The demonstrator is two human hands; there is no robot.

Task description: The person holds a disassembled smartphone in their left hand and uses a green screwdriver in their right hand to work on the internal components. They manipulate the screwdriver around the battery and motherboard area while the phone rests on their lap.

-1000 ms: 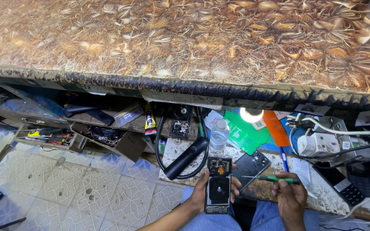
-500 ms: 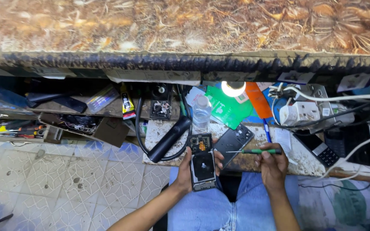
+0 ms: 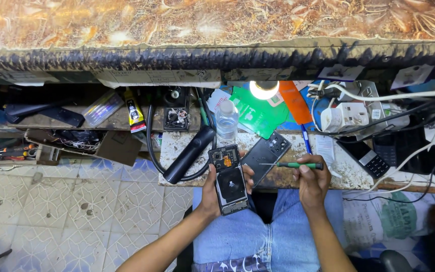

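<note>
The left hand (image 3: 212,189) wraps its grip around an opened phone (image 3: 230,179), tilting it over the lap beside the counter (image 3: 348,176) to expose its insides, while the right hand (image 3: 312,179) pinches a green screwdriver (image 3: 293,164) level, tip toward the phone.

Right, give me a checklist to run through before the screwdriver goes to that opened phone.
1. Opened phone gripped in left hand, insides facing up: ok.
2. Green screwdriver held in right hand: ok.
3. Tip on a screw: not ok, it points left, short of the phone.
4. Removed back cover lying apart on the bench: ok.
5. Lamp lit above the work: ok.
6. Screws left in the phone: cannot tell, too small.
</note>
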